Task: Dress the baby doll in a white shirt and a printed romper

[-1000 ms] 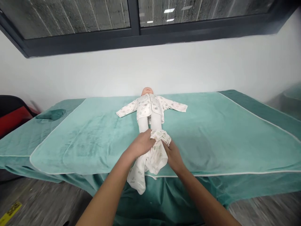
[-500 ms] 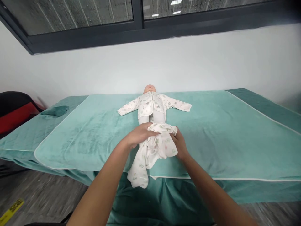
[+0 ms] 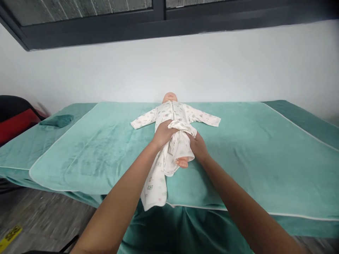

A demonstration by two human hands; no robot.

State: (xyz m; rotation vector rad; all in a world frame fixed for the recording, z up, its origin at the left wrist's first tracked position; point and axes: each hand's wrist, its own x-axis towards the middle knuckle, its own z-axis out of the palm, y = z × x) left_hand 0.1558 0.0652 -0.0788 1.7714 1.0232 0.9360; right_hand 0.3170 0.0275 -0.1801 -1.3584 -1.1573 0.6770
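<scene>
A baby doll [image 3: 170,96] lies on its back, head toward the wall, in a white printed jacket [image 3: 166,113] with both sleeves spread out. My left hand [image 3: 163,134] and my right hand [image 3: 198,145] grip the bunched waist of white printed baby pants [image 3: 182,150] at the doll's thighs. One bare doll foot [image 3: 182,162] sticks out of the pant leg on the right. The other pant leg hangs flat toward the bed's front edge, with no foot showing from it. My fingertips are partly hidden in the cloth.
Under the doll is a bed with a green velvet cover [image 3: 254,158] edged in white piping. The cover has a face hole [image 3: 57,121] at the left end. A white wall [image 3: 225,67] and a dark window frame [image 3: 106,31] rise behind. A red and black chair [image 3: 18,120] stands at far left.
Both hands have drawn the pants' waist up the doll's legs toward the jacket. A foot now shows from the right pant leg, and the white-covered thighs are hidden.
</scene>
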